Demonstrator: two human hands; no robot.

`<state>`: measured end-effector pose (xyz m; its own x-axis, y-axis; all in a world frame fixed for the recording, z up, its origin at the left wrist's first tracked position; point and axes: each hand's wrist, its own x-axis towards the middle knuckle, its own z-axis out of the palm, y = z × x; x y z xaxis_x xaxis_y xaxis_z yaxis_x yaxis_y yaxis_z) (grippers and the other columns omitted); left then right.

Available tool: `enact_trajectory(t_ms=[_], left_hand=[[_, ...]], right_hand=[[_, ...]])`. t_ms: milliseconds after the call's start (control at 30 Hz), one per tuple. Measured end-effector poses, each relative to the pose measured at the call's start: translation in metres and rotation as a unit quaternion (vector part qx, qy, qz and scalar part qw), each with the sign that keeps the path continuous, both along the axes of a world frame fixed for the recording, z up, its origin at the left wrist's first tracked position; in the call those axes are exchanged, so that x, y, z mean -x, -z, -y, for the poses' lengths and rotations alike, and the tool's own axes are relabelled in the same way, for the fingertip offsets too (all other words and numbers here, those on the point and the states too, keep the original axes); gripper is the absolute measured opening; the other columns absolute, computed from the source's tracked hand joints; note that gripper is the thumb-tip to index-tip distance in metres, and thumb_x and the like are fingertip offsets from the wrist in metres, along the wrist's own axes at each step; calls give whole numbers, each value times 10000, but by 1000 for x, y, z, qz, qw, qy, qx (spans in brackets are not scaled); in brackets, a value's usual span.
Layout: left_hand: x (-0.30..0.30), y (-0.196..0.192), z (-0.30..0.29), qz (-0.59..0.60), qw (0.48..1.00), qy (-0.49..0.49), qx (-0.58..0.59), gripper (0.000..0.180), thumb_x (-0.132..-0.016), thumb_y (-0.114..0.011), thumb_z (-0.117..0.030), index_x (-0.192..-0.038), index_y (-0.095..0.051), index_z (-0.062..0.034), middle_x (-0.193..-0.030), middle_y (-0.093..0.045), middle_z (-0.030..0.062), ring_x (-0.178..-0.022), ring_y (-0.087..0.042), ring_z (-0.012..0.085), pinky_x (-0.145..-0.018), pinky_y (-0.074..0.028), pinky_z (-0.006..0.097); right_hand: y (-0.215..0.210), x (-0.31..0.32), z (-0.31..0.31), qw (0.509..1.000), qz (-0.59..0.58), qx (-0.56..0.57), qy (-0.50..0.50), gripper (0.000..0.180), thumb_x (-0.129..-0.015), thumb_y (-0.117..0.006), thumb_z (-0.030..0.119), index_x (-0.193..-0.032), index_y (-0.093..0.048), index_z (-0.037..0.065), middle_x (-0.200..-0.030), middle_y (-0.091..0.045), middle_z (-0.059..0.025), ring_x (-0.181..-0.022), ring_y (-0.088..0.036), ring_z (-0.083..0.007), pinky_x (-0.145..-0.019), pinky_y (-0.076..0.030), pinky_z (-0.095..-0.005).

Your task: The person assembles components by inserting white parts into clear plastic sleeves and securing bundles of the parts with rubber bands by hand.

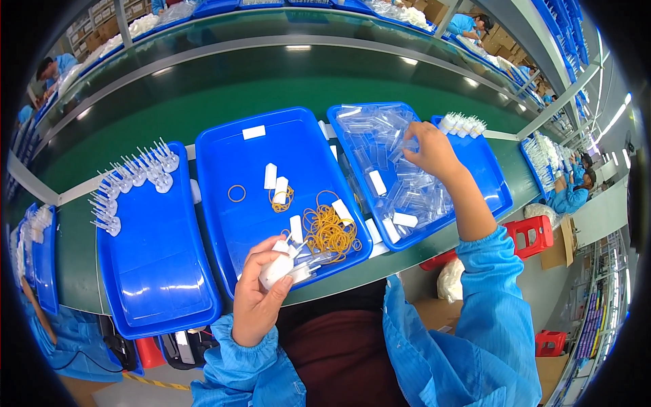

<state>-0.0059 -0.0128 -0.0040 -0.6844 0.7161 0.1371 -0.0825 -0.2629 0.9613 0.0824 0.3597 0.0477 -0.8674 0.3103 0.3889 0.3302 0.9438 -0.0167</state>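
My left hand (261,292) is closed around white rounded plastic pieces (277,270) with thin prongs. Clear plastic sleeves (314,263) stick out beside them, over the near edge of the middle blue tray (237,156). Out to the right, my right hand (434,150) pinches a clear plastic sleeve (409,144) above a heap of such sleeves (420,193) in another blue tray. A tangle of tan rubber bands (329,229) lies in the middle tray, close to my left hand, among several small white blocks (270,176).
The left blue tray (156,271) carries rows of white pronged pieces (139,171) along its far side. More white pieces (462,125) stand in the far-right tray (481,173). A green conveyor belt (271,81) runs behind. Red stools (532,234) stand at right, and other people work nearby.
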Motion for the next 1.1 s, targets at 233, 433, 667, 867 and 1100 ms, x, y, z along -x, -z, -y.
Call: enact_trajectory(t_ms=[233,433,667,867,1100], left_hand=[[2,3,-4,-66,995,-53,42,251,-797,-621,-46,-1041,-567,-28,-1283,-413,151,-1104,-475,221,-912,-388,317],[-2,-8,-7,-110,988,-59,90,198,-797,-594,-1,-989,-557,-35,-1313,-386,139,-1123,-453,196,-904,-393,294],[-2,-8,-1,-191,969,-100,125,189,-809,-606,-80,-986,-564,-32,-1316,-378,143,-1154,-439,239,-925,-384,337],[-2,-5,-2,-207,965,-107,120,220,-793,-627,-68,-1007,-584,-35,-1309,-375,175,-1131,-453,318,-951,-363,402],[-2,-6,-5,-219,962,-107,121,219,-787,-628,-64,-999,-582,-32,-1305,-378,177,-1123,-458,325,-941,-372,404]], right_hand=[[-22,-9,128,760,-196,605,-132,344,-850,-596,96,-1155,-443,46,-858,-566,-43,-712,-524,-65,-598,-435,-199],[9,-1,203,618,-215,730,-195,363,-908,-500,71,-1248,-390,12,-929,-566,-75,-743,-534,-92,-664,-446,-221],[24,15,220,656,-242,695,-168,362,-906,-511,72,-1252,-427,4,-954,-551,-65,-805,-527,-86,-730,-449,-222],[29,16,227,586,-214,766,-157,398,-886,-556,72,-1259,-430,11,-943,-554,-55,-826,-536,-87,-744,-452,-220],[37,19,228,552,-235,784,-158,399,-869,-579,58,-1245,-455,13,-952,-581,-80,-891,-560,-104,-778,-464,-236]])
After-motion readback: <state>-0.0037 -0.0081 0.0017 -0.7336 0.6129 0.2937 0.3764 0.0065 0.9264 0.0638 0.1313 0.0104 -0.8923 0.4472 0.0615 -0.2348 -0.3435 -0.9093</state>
